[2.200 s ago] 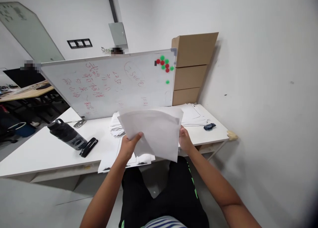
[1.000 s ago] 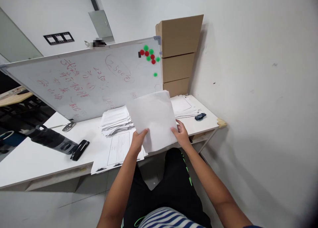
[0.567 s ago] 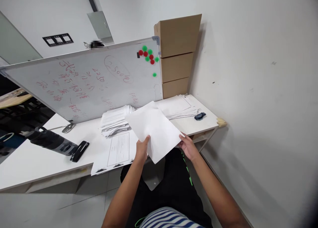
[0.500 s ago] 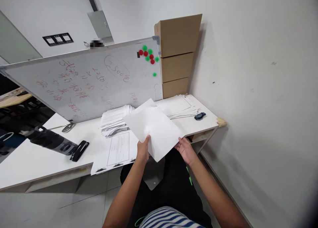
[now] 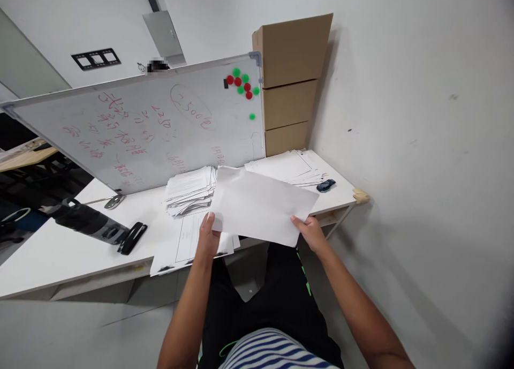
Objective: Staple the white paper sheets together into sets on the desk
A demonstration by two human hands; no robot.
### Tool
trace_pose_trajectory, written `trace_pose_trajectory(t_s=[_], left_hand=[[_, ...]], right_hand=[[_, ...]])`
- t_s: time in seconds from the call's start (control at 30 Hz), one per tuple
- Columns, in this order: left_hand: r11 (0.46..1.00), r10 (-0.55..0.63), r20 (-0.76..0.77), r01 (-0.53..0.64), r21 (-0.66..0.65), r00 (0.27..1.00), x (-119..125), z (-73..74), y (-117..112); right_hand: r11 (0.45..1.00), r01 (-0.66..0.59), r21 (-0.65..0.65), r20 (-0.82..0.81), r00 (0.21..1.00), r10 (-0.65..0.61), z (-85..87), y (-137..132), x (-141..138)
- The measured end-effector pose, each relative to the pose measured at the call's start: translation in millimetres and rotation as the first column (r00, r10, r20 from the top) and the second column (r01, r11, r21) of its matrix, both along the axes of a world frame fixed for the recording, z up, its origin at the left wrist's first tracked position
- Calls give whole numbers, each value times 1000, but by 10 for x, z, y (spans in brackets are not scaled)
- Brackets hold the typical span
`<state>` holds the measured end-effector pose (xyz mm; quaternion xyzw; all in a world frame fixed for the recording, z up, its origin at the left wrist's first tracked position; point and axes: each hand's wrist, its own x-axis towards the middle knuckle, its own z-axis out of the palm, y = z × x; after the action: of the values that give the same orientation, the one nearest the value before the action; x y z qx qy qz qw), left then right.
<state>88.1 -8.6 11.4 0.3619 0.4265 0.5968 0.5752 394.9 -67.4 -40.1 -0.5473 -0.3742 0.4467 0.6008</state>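
A white sheet of paper is held up above the desk's front edge, its upper face blank. My left hand grips it at the left edge, thumb on top. On the right, my right hand pinches the lower right edge, its thumb over the paper and its other fingers underneath. Behind the left hand, printed sheets lie at the front of the desk. A thick stack of papers stands just behind them. More spread papers lie at the back right, partly covered by the held sheet.
A whiteboard with red writing and magnets stands along the desk. Cardboard boxes rise at the back right against the wall. A black bottle and a stapler are on the left; a dark small object lies right.
The sheet has turned so its long side runs more nearly across my view. My left hand has shifted left to its left edge, and my right hand now has its thumb over the paper.
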Motion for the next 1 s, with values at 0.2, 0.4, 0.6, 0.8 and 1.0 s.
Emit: trace_pose_trajectory(t_s=[0.2, 0.4, 0.6, 0.8, 1.0], left_hand=[[987, -129, -357, 153, 41, 925, -468, 286, 117], [995, 85, -450, -52, 86, 889, -391, 49, 180], [986, 166, -450, -156, 60, 877, -373, -200, 122], [989, 129, -368, -94, 112, 921, -363, 139, 55], [984, -151, -361, 105, -144, 920, -497, 333, -63]], right_hand=[[994, -98, 56, 150, 985, 89, 391, 165, 87], [975, -182, 127, 273, 951, 142, 350, 422, -175], [978, -200, 57, 385, 908, 164, 110, 437, -294], [981, -175, 79, 407, 904, 129, 327, 323, -218], [964, -243, -107, 9, 969, 246, 443, 167, -80]])
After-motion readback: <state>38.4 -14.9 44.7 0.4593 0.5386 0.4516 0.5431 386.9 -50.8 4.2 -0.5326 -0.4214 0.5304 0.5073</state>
